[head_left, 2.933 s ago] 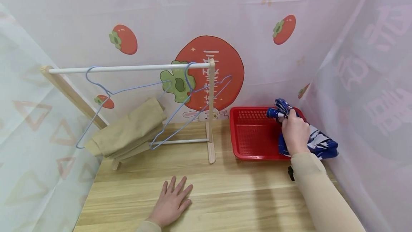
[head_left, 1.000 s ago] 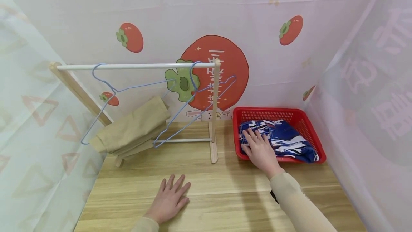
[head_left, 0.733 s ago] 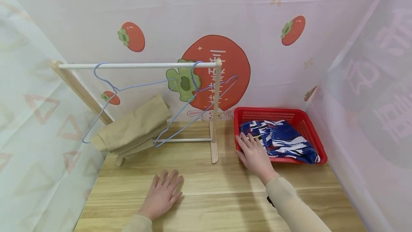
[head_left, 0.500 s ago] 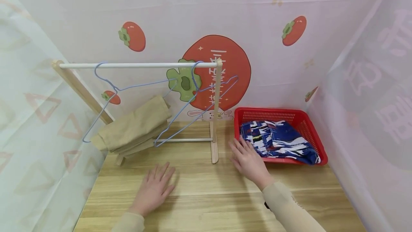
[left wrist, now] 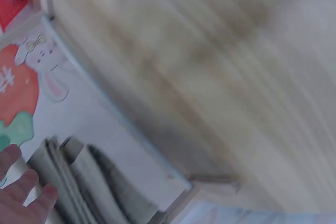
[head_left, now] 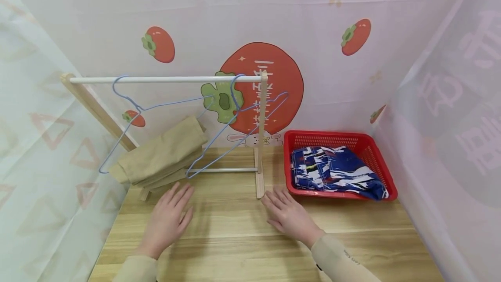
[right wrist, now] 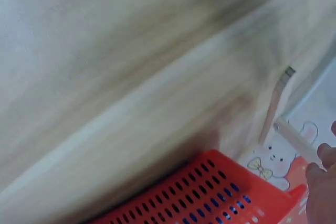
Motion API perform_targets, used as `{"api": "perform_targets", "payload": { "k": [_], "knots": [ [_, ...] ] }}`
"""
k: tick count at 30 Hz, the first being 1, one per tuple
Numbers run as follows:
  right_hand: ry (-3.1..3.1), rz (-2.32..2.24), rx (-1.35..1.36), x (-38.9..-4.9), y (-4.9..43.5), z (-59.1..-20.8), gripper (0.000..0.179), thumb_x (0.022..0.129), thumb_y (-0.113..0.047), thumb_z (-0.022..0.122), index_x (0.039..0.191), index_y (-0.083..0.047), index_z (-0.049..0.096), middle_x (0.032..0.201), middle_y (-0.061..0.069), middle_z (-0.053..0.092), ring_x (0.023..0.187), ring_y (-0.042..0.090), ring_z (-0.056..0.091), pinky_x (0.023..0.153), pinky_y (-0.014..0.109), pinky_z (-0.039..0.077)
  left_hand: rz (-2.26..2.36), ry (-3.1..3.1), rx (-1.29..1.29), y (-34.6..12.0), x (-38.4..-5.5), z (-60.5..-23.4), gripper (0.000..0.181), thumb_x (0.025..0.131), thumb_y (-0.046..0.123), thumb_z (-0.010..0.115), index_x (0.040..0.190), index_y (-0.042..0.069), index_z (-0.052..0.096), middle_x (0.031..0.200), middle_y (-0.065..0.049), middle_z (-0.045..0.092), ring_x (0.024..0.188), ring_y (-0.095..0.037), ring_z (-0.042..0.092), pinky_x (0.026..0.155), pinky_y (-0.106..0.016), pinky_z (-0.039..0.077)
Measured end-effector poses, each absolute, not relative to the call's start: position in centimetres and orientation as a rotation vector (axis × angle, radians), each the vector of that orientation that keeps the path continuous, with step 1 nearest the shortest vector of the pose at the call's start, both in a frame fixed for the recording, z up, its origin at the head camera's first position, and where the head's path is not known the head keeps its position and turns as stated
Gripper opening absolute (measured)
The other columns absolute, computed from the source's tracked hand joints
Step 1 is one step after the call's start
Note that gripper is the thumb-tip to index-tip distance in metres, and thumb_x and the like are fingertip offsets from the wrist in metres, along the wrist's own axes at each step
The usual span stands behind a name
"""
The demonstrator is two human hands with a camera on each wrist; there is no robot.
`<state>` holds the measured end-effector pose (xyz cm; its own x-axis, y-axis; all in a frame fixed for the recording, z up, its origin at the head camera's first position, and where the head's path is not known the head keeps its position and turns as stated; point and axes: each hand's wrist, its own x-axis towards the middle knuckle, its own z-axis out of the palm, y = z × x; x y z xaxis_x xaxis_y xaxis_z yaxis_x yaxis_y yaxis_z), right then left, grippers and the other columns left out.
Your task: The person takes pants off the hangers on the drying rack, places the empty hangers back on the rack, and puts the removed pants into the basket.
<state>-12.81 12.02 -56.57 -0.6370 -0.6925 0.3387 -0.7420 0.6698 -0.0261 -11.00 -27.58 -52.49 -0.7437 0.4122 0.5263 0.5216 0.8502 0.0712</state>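
Note:
My left hand (head_left: pixel 167 219) is above the table, just in front of a folded khaki garment (head_left: pixel 160 153) draped over the left blue wire hanger (head_left: pixel 172 102). Its fingers are extended and hold nothing; in the left wrist view the fingertips appear beside the khaki folds (left wrist: pixel 100 187). With its fingers loosely extended, my right hand (head_left: pixel 291 216) hovers over the table near the rack's right foot, left of the red basket (head_left: pixel 340 194). A folded blue and white patterned garment (head_left: pixel 336 171) lies in that basket.
A rack with a white rail (head_left: pixel 172 80) and wooden posts (head_left: pixel 261 129) stands at the back left. A second blue wire hanger (head_left: pixel 217 138) hangs bare by its right post. Printed cloth walls (head_left: pixel 321 95) enclose the wooden table (head_left: pixel 235 243) at the back and sides.
My right hand put the blue garment into the basket, let go, and moved left out of it. My left hand rose from the table and moved forward and left toward the khaki garment.

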Motion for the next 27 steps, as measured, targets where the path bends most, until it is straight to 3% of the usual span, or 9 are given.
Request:
{"api": "perform_targets", "payload": {
  "k": [4, 7, 12, 17, 20, 27],
  "knots": [
    [-2.639, 0.220, 1.182, -12.2, 12.0, -57.4, 0.070, 0.091, -0.042, 0.076, 0.150, -0.013, 0.053, 0.156, 0.015, 0.047, 0.144, 0.043, 0.042, 0.114, 0.061, 0.036, -0.274, -2.379, -0.674, -28.0, -11.1, -50.6, 0.056, 0.109, 0.039, 0.033, 0.134, -0.001, 0.063, 0.134, -0.020, 0.065, 0.127, -0.046, 0.057, 0.099, -0.062, 0.049],
    [-2.694, 0.191, 1.211, -11.7, 12.0, -58.1, 0.071, 0.093, -0.049, 0.072, 0.152, -0.016, 0.050, 0.159, 0.015, 0.042, 0.146, 0.045, 0.038, 0.114, 0.064, 0.034, -0.279, -2.292, -0.661, -28.3, -11.1, -49.0, 0.049, 0.106, 0.033, 0.040, 0.132, 0.000, 0.066, 0.132, -0.019, 0.067, 0.125, -0.044, 0.059, 0.105, -0.055, 0.048],
    [-2.719, 0.170, 1.279, -11.0, 12.1, -59.3, 0.074, 0.093, -0.055, 0.068, 0.154, -0.018, 0.048, 0.160, 0.017, 0.041, 0.145, 0.049, 0.037, 0.111, 0.069, 0.034, -0.321, -2.151, -0.659, -28.6, -11.5, -46.4, 0.043, 0.103, 0.028, 0.048, 0.129, 0.000, 0.068, 0.128, -0.019, 0.069, 0.120, -0.045, 0.062, 0.119, -0.040, 0.035],
    [-2.726, 0.227, 1.318, -10.4, 12.5, -60.4, 0.075, 0.092, -0.055, 0.070, 0.153, -0.018, 0.048, 0.160, 0.017, 0.041, 0.145, 0.049, 0.037, 0.110, 0.069, 0.035, -0.312, -2.075, -0.610, -29.1, -12.1, -44.1, 0.042, 0.103, 0.028, 0.049, 0.129, 0.002, 0.070, 0.126, -0.017, 0.070, 0.118, -0.044, 0.064, 0.106, -0.050, 0.049],
    [-2.760, 0.235, 1.333, -10.1, 12.6, -60.7, 0.073, 0.092, -0.055, 0.069, 0.153, -0.021, 0.049, 0.160, 0.016, 0.040, 0.146, 0.048, 0.036, 0.111, 0.069, 0.035, -0.311, -2.059, -0.576, -29.6, -12.5, -43.0, 0.042, 0.102, 0.028, 0.050, 0.128, 0.001, 0.070, 0.126, -0.017, 0.070, 0.120, -0.043, 0.063, 0.103, -0.052, 0.050],
    [-2.872, 0.174, 1.355, -9.6, 12.8, -61.2, 0.068, 0.096, -0.060, 0.060, 0.154, -0.026, 0.048, 0.162, 0.011, 0.038, 0.148, 0.043, 0.034, 0.111, 0.069, 0.034, -0.345, -1.955, -0.546, -31.1, -13.6, -40.3, 0.039, 0.101, 0.021, 0.052, 0.123, -0.006, 0.070, 0.123, -0.024, 0.069, 0.129, -0.046, 0.057, 0.114, -0.049, 0.042]
  ]
}}
